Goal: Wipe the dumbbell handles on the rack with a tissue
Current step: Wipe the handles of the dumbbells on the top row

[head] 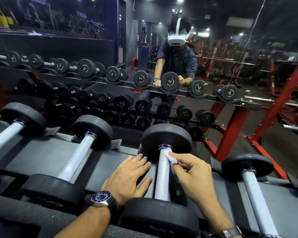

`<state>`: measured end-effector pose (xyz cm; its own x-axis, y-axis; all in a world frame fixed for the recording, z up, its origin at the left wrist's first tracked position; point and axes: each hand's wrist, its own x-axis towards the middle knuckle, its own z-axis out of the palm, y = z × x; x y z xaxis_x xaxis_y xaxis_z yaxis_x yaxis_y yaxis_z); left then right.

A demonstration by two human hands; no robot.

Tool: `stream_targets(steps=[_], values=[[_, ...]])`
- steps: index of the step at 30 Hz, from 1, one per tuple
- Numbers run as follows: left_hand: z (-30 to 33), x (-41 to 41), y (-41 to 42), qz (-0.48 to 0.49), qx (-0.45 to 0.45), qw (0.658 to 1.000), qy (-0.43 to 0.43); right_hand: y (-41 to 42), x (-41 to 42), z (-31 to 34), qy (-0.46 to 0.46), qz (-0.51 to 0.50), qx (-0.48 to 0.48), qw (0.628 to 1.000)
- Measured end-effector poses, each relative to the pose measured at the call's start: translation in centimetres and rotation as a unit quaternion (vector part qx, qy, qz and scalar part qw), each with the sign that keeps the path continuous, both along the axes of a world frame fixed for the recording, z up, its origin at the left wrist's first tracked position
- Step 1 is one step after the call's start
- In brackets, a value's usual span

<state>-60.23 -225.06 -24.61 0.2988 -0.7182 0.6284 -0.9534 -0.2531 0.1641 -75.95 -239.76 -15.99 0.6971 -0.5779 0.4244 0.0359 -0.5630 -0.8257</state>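
A black dumbbell with a knurled silver handle (163, 176) lies on the rack (46, 155) in front of me. My right hand (194, 176) pinches a small white tissue (172, 157) against the far end of that handle, close to the far weight head (167, 138). My left hand (131, 177) rests flat on the rack just left of the handle, fingers straight, a wristwatch on the wrist. Similar dumbbells lie to the left (76, 158) and right (256, 200).
A mirror behind the rack reflects a person wearing a white headset (176, 38) and rows of dumbbells (110, 76). Red rack legs (230, 131) stand at the right. Another dumbbell handle (5, 136) lies at the far left.
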Motion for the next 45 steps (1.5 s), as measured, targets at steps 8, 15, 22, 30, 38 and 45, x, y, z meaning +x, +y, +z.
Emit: stream_targets(steps=[8,15,22,30,38,45], values=[[0.1,0.0,-0.1,-0.001,-0.005,1.000,-0.012,0.1,-1.3,0.1,0.018,0.032,0.004,0.999],[-0.1,0.1,-0.1,-0.003,-0.006,1.000,-0.013,0.3,-2.3,0.8,0.056,0.082,-0.007,0.995],[-0.4,0.3,0.0,-0.004,0.000,1.000,-0.001,0.4,-3.4,1.9,0.128,0.173,0.033,0.976],[-0.1,0.0,0.0,-0.002,-0.004,1.000,0.002,0.0,-2.5,3.0,0.153,0.203,0.082,0.964],[-0.1,0.0,0.1,-0.003,-0.003,1.000,0.007,-0.1,-1.0,1.5,0.079,0.054,0.038,0.995],[0.1,0.0,0.2,-0.002,0.010,1.000,0.028,-1.0,-4.5,1.6,0.228,0.257,0.093,0.934]])
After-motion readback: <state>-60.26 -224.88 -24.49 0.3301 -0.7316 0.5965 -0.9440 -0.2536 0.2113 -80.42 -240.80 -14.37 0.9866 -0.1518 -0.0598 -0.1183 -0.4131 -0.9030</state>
